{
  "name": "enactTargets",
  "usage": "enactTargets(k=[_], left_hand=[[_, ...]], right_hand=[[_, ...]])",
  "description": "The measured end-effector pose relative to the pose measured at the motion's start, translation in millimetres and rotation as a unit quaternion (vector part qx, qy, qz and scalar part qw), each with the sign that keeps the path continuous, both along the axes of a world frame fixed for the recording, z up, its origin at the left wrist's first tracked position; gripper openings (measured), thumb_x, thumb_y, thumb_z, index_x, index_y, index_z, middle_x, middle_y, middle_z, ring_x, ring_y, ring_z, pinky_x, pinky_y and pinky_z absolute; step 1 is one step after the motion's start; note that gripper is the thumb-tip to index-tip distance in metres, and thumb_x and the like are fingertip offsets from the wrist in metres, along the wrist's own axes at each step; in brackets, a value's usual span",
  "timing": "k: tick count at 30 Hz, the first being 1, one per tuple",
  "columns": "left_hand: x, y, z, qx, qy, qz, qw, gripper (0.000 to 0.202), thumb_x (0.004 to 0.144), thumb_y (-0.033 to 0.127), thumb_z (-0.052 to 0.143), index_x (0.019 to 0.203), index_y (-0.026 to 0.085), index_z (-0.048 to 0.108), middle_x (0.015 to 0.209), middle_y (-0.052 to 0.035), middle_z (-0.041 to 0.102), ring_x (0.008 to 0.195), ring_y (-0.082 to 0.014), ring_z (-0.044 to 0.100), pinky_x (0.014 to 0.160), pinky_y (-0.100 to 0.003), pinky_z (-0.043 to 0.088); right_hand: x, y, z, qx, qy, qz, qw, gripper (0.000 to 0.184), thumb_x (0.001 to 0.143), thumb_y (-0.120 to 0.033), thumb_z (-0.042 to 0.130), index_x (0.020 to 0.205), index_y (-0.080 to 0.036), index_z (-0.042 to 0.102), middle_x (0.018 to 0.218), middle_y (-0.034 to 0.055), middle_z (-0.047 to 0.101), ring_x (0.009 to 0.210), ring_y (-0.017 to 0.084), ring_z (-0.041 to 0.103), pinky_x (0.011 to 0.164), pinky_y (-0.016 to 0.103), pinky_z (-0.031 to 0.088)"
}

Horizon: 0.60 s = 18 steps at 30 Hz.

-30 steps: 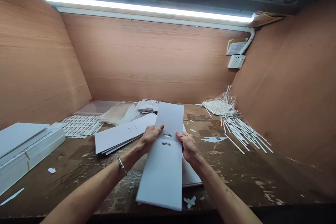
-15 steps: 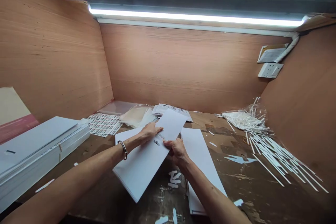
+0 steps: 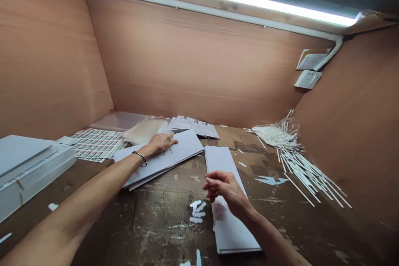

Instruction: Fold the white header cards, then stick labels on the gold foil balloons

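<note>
Left hand (image 3: pixel 160 143) flat, fingers open, on white card stack (image 3: pixel 158 160) at 11 o'clock; right hand (image 3: pixel 226 191), fingers half-curled and empty, above second stack (image 3: pixel 233 228) at 5 o'clock on the bench (image 3: pixel 162 224).

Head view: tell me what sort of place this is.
Likely a hand-assembly workshop: a scarred wooden workbench, stacks of white card, printed sheets and loose white sticks.

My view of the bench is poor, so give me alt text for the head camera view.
On a scarred wooden workbench, the person's left hand rests flat on a stack of white card panels, while the right hand, fingers curled, hangs over a second white stack. White sticks lie scattered to the right, printed label sheets to the left.
</note>
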<state>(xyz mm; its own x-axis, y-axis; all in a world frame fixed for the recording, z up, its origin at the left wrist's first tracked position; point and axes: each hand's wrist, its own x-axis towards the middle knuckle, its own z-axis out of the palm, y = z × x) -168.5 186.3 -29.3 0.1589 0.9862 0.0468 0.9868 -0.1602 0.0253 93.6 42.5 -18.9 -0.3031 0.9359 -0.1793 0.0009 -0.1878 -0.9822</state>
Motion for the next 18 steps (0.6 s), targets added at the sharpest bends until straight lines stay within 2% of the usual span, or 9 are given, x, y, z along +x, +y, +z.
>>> enactTargets(k=[2,4,6,9,11,13,15,17,18], left_hand=[[1,2,-9.0,-0.002,0.019,-0.026,0.999,0.042,0.082,0.05,0.034,0.098,0.016,0.055,0.096,-0.0149,0.06,0.092,-0.0283,0.054,0.076,-0.037,0.038],[2,2,-15.5,0.01,0.04,-0.059,0.997,0.038,0.084,0.042,0.035,0.094,0.013,0.056,0.104,-0.0183,0.055,0.102,-0.0312,0.047,0.082,-0.043,0.033],[6,3,-15.9,0.05,0.07,-0.101,0.991,0.035,0.086,0.036,0.035,0.087,0.01,0.057,0.103,-0.0202,0.055,0.105,-0.033,0.042,0.084,-0.048,0.028],[32,-8,-3.7,0.124,0.061,-0.15,0.979,0.034,0.087,0.033,0.034,0.079,0.008,0.057,0.09,-0.0212,0.057,0.098,-0.0324,0.045,0.081,-0.048,0.031],[64,-35,6.3,0.154,0.006,-0.189,0.97,0.036,0.086,0.038,0.037,0.082,0.008,0.057,0.094,-0.0204,0.056,0.1,-0.0314,0.044,0.083,-0.046,0.033],[100,-76,9.6,0.123,-0.069,-0.274,0.951,0.038,0.082,0.046,0.042,0.086,0.011,0.058,0.102,-0.0156,0.055,0.104,-0.0281,0.044,0.087,-0.043,0.034],[132,-121,3.4,0.061,-0.118,-0.363,0.922,0.043,0.077,0.053,0.048,0.093,0.015,0.058,0.112,-0.0125,0.053,0.112,-0.0282,0.04,0.093,-0.044,0.031],[151,-158,-8.6,0.022,-0.135,-0.407,0.903,0.05,0.075,0.055,0.048,0.104,0.015,0.055,0.123,-0.015,0.046,0.122,-0.0315,0.029,0.097,-0.046,0.027],[155,-171,-14.6,0.011,-0.141,-0.408,0.902,0.053,0.075,0.056,0.047,0.107,0.014,0.054,0.126,-0.0164,0.043,0.124,-0.0329,0.026,0.098,-0.048,0.026]], right_hand=[[32,-15,5.7,0.069,-0.081,-0.028,0.994,0.022,0.073,-0.033,0.055,0.081,-0.013,0.058,0.067,0.0046,0.062,0.054,0.013,0.055,0.051,0.026,0.045],[62,-33,9.5,0.173,-0.198,-0.022,0.965,0.021,0.076,-0.032,0.054,0.084,-0.015,0.061,0.078,0.0062,0.063,0.068,0.015,0.057,0.064,0.03,0.046],[89,-51,9.9,0.272,-0.307,0.025,0.912,0.019,0.077,-0.03,0.055,0.089,-0.018,0.062,0.092,0.0071,0.062,0.085,0.018,0.056,0.076,0.032,0.044],[116,-72,2.1,0.363,-0.405,0.101,0.833,0.023,0.075,-0.029,0.059,0.096,-0.019,0.061,0.107,0.0083,0.057,0.1,0.02,0.05,0.085,0.036,0.041],[126,-80,-6.7,0.393,-0.444,0.116,0.797,0.023,0.075,-0.029,0.059,0.095,-0.018,0.06,0.109,0.009,0.056,0.103,0.021,0.047,0.087,0.037,0.041],[129,-82,-15.1,0.417,-0.466,0.108,0.773,0.018,0.078,-0.026,0.056,0.093,-0.017,0.059,0.107,0.0094,0.057,0.101,0.021,0.047,0.085,0.037,0.041],[129,-81,-21.0,0.442,-0.479,0.101,0.752,0.013,0.081,-0.022,0.052,0.09,-0.016,0.058,0.102,0.0091,0.058,0.098,0.02,0.049,0.083,0.035,0.042],[127,-81,-23.6,0.465,-0.495,0.113,0.726,0.012,0.083,-0.019,0.047,0.087,-0.015,0.058,0.096,0.0085,0.059,0.094,0.019,0.049,0.081,0.034,0.041],[126,-81,-24.0,0.473,-0.507,0.123,0.71,0.012,0.084,-0.019,0.046,0.086,-0.015,0.057,0.093,0.0081,0.059,0.091,0.019,0.05,0.079,0.034,0.041]])
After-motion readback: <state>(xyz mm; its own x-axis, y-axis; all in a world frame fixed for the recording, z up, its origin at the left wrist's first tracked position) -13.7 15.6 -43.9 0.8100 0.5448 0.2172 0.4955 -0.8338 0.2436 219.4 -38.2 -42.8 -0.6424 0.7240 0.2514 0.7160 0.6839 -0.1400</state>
